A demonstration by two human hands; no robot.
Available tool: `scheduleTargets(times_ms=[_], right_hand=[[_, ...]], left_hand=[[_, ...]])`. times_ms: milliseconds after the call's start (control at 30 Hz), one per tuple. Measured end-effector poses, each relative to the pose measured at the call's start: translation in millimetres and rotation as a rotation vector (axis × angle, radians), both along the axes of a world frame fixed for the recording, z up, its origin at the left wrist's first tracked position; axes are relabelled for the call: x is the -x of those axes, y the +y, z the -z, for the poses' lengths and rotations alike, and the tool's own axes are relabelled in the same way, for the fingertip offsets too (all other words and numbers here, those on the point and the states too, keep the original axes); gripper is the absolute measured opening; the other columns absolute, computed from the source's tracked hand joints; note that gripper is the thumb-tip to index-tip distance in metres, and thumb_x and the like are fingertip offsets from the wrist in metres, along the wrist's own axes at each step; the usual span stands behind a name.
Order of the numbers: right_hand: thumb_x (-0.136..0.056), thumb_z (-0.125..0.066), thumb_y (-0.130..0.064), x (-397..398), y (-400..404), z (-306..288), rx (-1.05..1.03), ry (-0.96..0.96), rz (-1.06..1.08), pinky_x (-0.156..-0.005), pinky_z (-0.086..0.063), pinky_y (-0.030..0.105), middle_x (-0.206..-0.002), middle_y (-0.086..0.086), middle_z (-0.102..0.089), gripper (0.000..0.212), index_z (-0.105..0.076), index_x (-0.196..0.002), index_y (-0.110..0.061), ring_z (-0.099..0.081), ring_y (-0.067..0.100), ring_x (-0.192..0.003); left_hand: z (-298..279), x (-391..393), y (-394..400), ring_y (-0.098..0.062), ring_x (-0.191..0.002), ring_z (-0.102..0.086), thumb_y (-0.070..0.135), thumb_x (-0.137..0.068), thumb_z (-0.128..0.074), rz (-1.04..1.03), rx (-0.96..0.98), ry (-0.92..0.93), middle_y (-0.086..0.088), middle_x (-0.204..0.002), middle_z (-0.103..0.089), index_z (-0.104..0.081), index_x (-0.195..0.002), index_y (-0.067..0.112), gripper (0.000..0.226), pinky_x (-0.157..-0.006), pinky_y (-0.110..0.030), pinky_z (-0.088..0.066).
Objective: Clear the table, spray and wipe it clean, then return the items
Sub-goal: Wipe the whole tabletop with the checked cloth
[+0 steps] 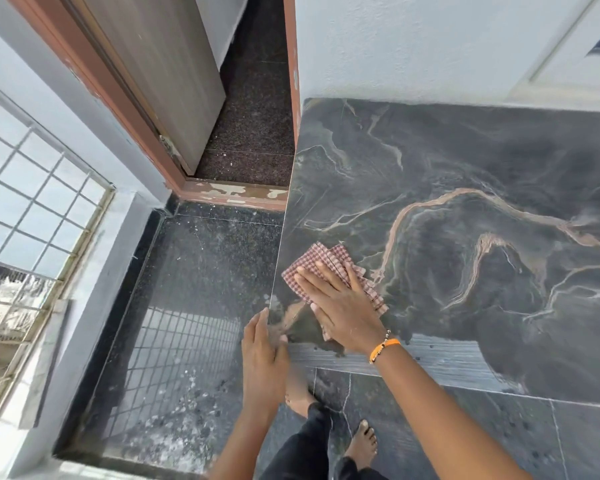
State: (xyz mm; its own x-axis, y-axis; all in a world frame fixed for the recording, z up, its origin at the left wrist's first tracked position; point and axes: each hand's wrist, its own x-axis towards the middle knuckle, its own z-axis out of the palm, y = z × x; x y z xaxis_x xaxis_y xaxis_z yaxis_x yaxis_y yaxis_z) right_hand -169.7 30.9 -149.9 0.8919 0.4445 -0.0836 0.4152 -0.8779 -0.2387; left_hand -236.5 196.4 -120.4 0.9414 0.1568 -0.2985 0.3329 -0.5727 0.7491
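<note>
A dark marble table top (465, 161) with tan veins fills the right half of the view and has nothing on it except the cloth. A folded red-and-white checked cloth (312, 261) lies near the table's front left corner. My right hand (343, 310) presses flat on the cloth with the fingers spread, an orange band on the wrist. My left hand (262, 355) is at the table's left edge by the corner, with the thumb on top and the fingers along the side.
A grey door (160, 64) in a brown frame stands ajar at the back left, just past the table's far corner. A barred window (32, 202) lines the left wall. The dark speckled floor (201, 271) lies left of the table. My bare feet (362, 441) stand at the front edge.
</note>
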Motion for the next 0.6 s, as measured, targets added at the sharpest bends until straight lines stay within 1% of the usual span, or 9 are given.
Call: scheduleTargets(times_ms=[100,200,300,367,467,500,533,567,600], right_hand=[[-0.097,-0.029,-0.033,18,-58,1,0.020,-0.001,0.196,-0.116,0.003,0.055,-0.156,-0.016,-0.012,0.053,-0.012,-0.148,-0.035,-0.007,0.018,-0.146],[-0.097,-0.034,-0.032,41,-115,3,0.071,0.017,0.441,-0.116,0.000,0.057,-0.158,-0.010,-0.005,0.056,-0.009,-0.146,-0.040,-0.001,0.022,-0.147],[-0.096,-0.037,-0.030,66,-146,0,0.048,0.029,0.687,-0.115,-0.004,0.058,-0.159,-0.002,-0.007,0.053,-0.021,-0.146,-0.037,-0.004,0.023,-0.146],[-0.096,-0.039,-0.028,83,-144,-2,0.034,0.020,0.795,-0.114,-0.007,0.057,-0.159,0.001,-0.013,0.052,-0.026,-0.146,-0.034,-0.008,0.024,-0.146],[-0.096,-0.038,-0.026,103,-114,-1,0.012,0.033,0.892,-0.113,-0.002,0.057,-0.159,0.004,-0.012,0.054,-0.021,-0.147,-0.032,-0.005,0.026,-0.146],[-0.096,-0.037,-0.026,106,-101,0,0.005,0.045,0.901,-0.112,0.000,0.058,-0.159,0.005,-0.009,0.055,-0.018,-0.147,-0.032,-0.002,0.027,-0.146],[-0.096,-0.035,-0.027,109,-88,0,0.005,0.052,0.893,-0.111,0.002,0.058,-0.159,0.006,-0.005,0.056,-0.015,-0.148,-0.031,0.000,0.028,-0.146],[-0.096,-0.034,-0.028,110,-74,1,0.010,0.057,0.867,-0.111,0.003,0.059,-0.159,0.007,-0.002,0.057,-0.012,-0.148,-0.031,0.002,0.029,-0.146],[-0.096,-0.034,-0.029,110,-59,2,0.016,0.061,0.828,-0.111,0.003,0.059,-0.159,0.008,0.000,0.058,-0.010,-0.149,-0.030,0.003,0.030,-0.146]], left_hand=[[-4,15,-10,-0.023,-0.130,-0.034,0.016,-0.092,-0.050,-0.019,0.027,0.021,-0.003,-0.139,-0.033,-0.033,-0.140,0.019,0.051,-0.108,-0.049,-0.033],[-7,25,-14,-0.025,-0.132,-0.032,0.016,-0.091,-0.053,-0.033,0.001,0.034,-0.007,-0.142,-0.030,-0.026,-0.143,0.014,0.059,-0.109,-0.047,-0.033],[-7,33,-15,-0.024,-0.136,-0.028,0.013,-0.091,-0.053,-0.077,0.028,0.048,-0.008,-0.145,-0.028,-0.019,-0.145,0.012,0.064,-0.112,-0.042,-0.028],[-5,37,-16,-0.018,-0.132,-0.030,0.006,-0.088,-0.052,-0.096,0.044,0.034,-0.005,-0.142,-0.032,-0.023,-0.144,0.012,0.063,-0.109,-0.035,-0.026],[-4,36,-12,-0.013,-0.110,-0.047,-0.002,-0.083,-0.048,-0.133,0.094,0.025,0.000,-0.124,-0.052,-0.046,-0.130,0.019,0.051,-0.095,-0.030,-0.039],[-5,35,-9,-0.016,-0.097,-0.056,-0.004,-0.082,-0.045,-0.131,0.123,0.016,0.002,-0.110,-0.063,-0.057,-0.117,0.026,0.047,-0.083,-0.029,-0.047],[-6,34,-7,-0.014,-0.082,-0.061,-0.006,-0.081,-0.043,-0.137,0.151,0.002,0.007,-0.094,-0.070,-0.063,-0.101,0.037,0.051,-0.067,-0.023,-0.048],[-8,33,-4,-0.003,-0.072,-0.063,-0.007,-0.081,-0.041,-0.162,0.189,-0.002,0.018,-0.085,-0.071,-0.064,-0.089,0.046,0.058,-0.059,-0.014,-0.046],[-12,33,-1,0.009,-0.071,-0.062,-0.007,-0.081,-0.041,-0.198,0.227,0.006,0.031,-0.080,-0.068,-0.063,-0.081,0.054,0.065,-0.055,-0.006,-0.042]])
